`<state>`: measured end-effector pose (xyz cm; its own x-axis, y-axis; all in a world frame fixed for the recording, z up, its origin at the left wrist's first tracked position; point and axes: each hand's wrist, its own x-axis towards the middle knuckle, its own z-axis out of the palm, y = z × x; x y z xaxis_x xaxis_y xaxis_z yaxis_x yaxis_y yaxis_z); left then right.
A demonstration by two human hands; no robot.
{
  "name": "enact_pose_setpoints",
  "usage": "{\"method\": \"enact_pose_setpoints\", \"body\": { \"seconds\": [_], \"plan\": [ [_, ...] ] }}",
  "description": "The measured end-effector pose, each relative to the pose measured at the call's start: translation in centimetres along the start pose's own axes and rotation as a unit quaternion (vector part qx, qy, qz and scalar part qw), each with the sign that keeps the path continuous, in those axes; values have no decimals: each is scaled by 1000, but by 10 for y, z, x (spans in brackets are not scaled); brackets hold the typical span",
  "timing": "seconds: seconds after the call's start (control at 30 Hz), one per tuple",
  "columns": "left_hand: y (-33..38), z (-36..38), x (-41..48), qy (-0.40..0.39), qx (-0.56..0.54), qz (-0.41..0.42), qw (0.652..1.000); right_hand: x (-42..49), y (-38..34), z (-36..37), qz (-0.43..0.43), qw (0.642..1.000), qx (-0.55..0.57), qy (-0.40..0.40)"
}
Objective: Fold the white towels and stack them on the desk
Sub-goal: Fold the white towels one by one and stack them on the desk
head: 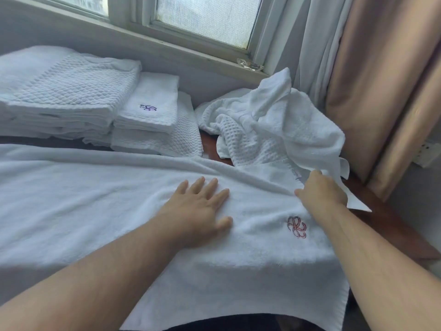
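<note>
Far left on the worktop [384,225], a tall stack of folded towels [66,96] is seen below the window [202,17]; just right of it, touching, a smaller stack [152,120] w/ a purple logo on top. Across the front, a big towel [83,199] is spread flat, its near edge hung over the worktop edge. The left hand [200,206] is laid flat on it approx. mid-towel, fingers straight and a bit spread. A red logo [296,227] is shown betw. the hands. The right hand [322,194] is curled, the big towel's cloth pinched near its right end. Behind, a crumpled towel heap [269,123] is piled by the curtain [381,80].
</note>
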<state>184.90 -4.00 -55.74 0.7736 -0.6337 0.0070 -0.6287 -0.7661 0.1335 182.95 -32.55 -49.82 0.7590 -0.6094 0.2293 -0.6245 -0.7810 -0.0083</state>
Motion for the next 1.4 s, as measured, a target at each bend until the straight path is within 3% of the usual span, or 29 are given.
{"method": "enact_pose_setpoints", "body": {
  "seconds": [0.1,0.2,0.3,0.43,0.53,0.63,0.7,0.77,0.83,0.93,1.13,1.27,1.4],
  "plan": [
    [1,1,0,-3,1,-7,1000,-6,-12,-3,-91,991,-26,94],
    [1,1,0,-1,-3,-12,1000,-18,-43,-5,-147,976,149,59],
    [-2,-1,2,-8,-36,-14,999,-37,-72,10,-113,959,257,39],
    [-10,-17,5,-18,-145,-22,989,-45,-82,39,-113,975,188,38],
    [-15,-32,14,-10,-108,-41,993,-32,-80,46,-119,976,180,16],
    [-19,-52,46,29,-91,-95,991,-5,-84,36,-93,976,185,-64],
    [-19,-59,68,74,-94,-119,986,9,-84,28,-66,973,221,-22],
    [-23,-53,79,175,-112,-118,971,13,-81,32,-47,963,257,63],
    [-31,-36,79,243,-153,-101,953,10,-75,46,-43,963,257,73],
    [-46,-25,86,228,-201,-78,950,17,-72,57,-21,949,309,63],
    [-53,-27,96,222,-177,-102,953,29,-64,56,-26,899,436,33],
    [-55,-23,93,196,-174,-107,959,29,-67,56,-51,914,402,-4],
    [-52,-22,89,176,-158,-104,966,31,-72,56,-69,956,286,-2]
  ]
}}
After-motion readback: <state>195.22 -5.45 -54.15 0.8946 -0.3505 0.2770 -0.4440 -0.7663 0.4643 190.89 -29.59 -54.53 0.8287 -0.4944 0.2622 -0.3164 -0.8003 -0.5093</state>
